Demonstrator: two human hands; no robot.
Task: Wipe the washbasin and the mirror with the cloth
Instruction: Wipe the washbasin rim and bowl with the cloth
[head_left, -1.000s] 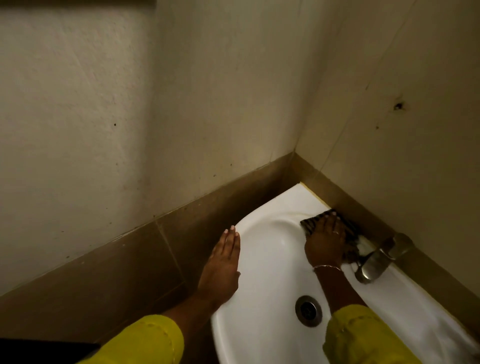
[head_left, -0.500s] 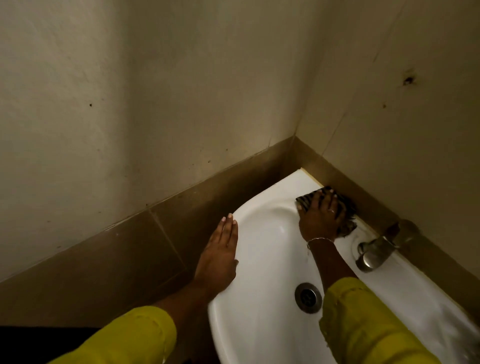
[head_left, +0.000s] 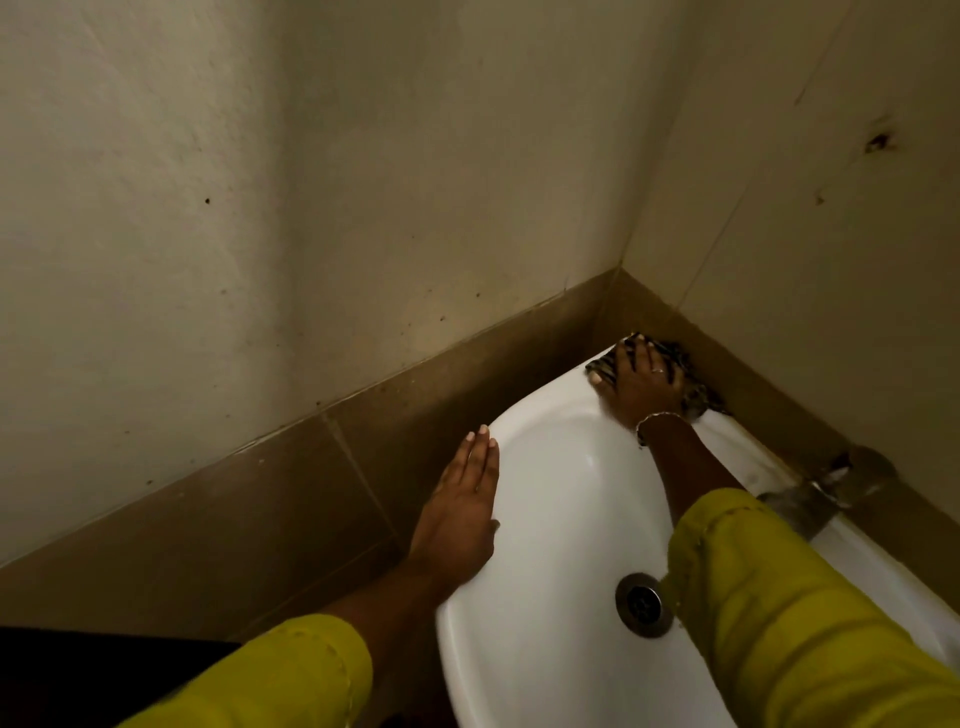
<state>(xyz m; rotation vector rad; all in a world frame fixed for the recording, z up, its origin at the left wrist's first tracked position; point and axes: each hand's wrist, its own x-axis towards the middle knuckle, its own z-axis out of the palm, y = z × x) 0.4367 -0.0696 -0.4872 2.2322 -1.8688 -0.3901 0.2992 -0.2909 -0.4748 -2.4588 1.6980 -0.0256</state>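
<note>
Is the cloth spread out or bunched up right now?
Spread out: the cloth lies flat on the washbasin corner under the right hand, fingers straight.

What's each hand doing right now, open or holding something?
Left hand: open, flat on the rim of the basin.
Right hand: open, fingers spread, pressing the cloth onto the basin's far corner.

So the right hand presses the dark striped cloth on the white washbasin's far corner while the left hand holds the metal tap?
No: the head view shows the left hand lying flat on the rim of the white washbasin, away from the metal tap. The rest holds.
</note>
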